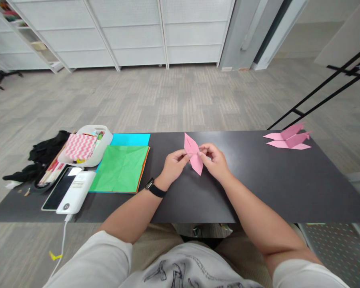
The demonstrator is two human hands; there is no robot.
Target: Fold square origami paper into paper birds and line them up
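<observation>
- Seated at a dark bench [258, 192], with a green-topped paper stack [120, 168] at left beside a white basket [101, 150].
- Flanked at far right by pink paper figures [297, 140].
- Pinching thumb against fingers with left hand [174, 165] and right hand [216, 162] alike.
- Gripping one pointed, folded pink paper [192, 148] between the two, over the bench's middle.

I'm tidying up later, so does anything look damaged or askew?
The green paper looks odd: creases cross its surface, as if crumpled. At the table's left end, the black cloth lies bunched. The pink paper between both hands shows no obvious tear.
</observation>
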